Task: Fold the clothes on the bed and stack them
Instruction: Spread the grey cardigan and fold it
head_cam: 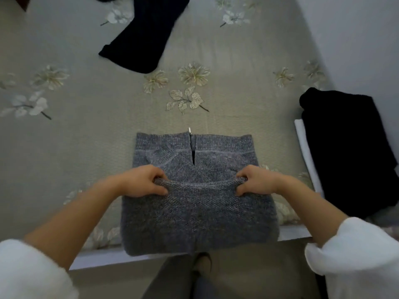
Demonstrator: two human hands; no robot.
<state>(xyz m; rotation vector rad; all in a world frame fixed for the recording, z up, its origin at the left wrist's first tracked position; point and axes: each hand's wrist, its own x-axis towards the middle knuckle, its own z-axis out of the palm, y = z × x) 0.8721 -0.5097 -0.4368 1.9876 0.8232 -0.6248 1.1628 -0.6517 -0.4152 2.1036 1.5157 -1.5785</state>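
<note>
White sleeves (32,270) frame the bottom corners, pushed up off both forearms. Between them the grey sweater (198,216) lies at the near edge of the bed (86,130), collar and zip (192,151) pointing away from the person. The left hand (141,181) and right hand (258,180) are each closed in a pinch on one corner of the raised fold edge, thumbs under and fingers over. That edge runs crosswise, left to right, and the collar lies straight ahead of it, so the fold most likely goes forward, away from the body; both hands sit equally far from the collar. A folded stack, black (345,147) over white (306,147), waits well to the right, nearer the right hand. Another dark garment (146,33) lies unfolded farther up the bed.
</note>
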